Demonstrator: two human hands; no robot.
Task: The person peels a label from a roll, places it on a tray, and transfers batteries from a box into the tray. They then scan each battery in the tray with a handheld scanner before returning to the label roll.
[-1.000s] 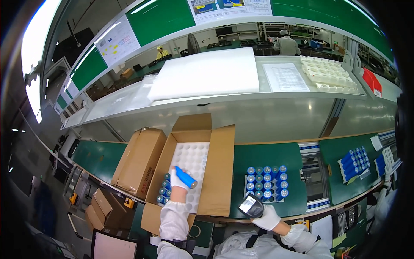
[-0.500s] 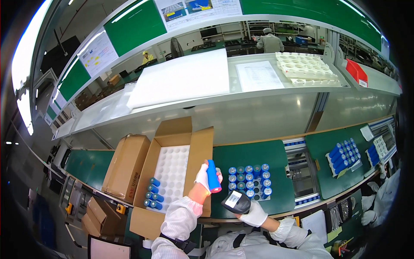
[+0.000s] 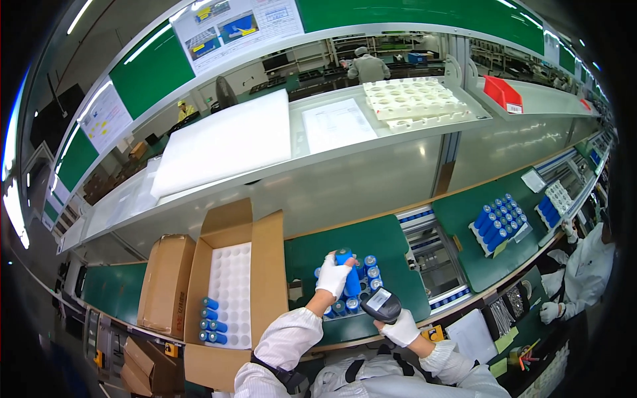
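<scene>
My left hand [image 3: 332, 278], in a white glove, is closed around a blue cylindrical battery cell [image 3: 351, 284]. It holds the cell nearly upright over a cluster of blue battery cells [image 3: 372, 272] on the green mat, hiding part of the cluster. Whether the held cell touches the others, I cannot tell. My gloved right hand [image 3: 401, 329] grips a black handheld scanner [image 3: 382, 304] with a white label, just at the near right of the cluster. To the left, an open cardboard box [image 3: 267, 262] holds a white foam tray [image 3: 231, 282] with several blue cells [image 3: 211, 325] at its near left.
A closed carton [image 3: 166, 285] stands left of the open box. Beyond a roller conveyor [image 3: 424, 255], more blue cells [image 3: 497, 222] stand on another green mat. A shelf [image 3: 318, 156] spans the back, with white sheets and a red bin [image 3: 502, 94]. A co-worker [image 3: 580, 278] is at the right.
My left hand has carried the cell from beside the box rightward over the cluster and turned its end up. Red light no longer shows on the cell. The whole view has shifted toward the right.
</scene>
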